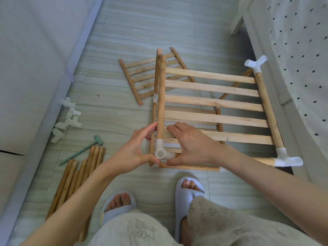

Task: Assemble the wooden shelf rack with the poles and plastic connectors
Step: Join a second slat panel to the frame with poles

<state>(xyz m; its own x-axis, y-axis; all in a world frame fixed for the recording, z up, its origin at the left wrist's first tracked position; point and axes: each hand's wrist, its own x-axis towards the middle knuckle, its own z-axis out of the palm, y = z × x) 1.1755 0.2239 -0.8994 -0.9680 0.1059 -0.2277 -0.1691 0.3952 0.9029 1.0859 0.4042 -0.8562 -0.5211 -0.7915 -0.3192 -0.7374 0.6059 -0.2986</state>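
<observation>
We hold the slatted shelf panel (213, 103) above the floor (142, 32), our left hand (131, 153) pinching the white corner connector (161, 153) between thumb and fingers. Our right hand (191, 144) grips the same corner, fingers on the nearest slat, thumb beneath the connector. Spare poles (78, 174), loose connectors (67, 118) and a green mallet (83, 150) lie left.

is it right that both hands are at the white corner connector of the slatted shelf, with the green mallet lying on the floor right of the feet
Not quite. The head view shows the green mallet on the floor left of the feet, beside the loose poles. Both the left hand and right hand are at the white corner connector.
</observation>
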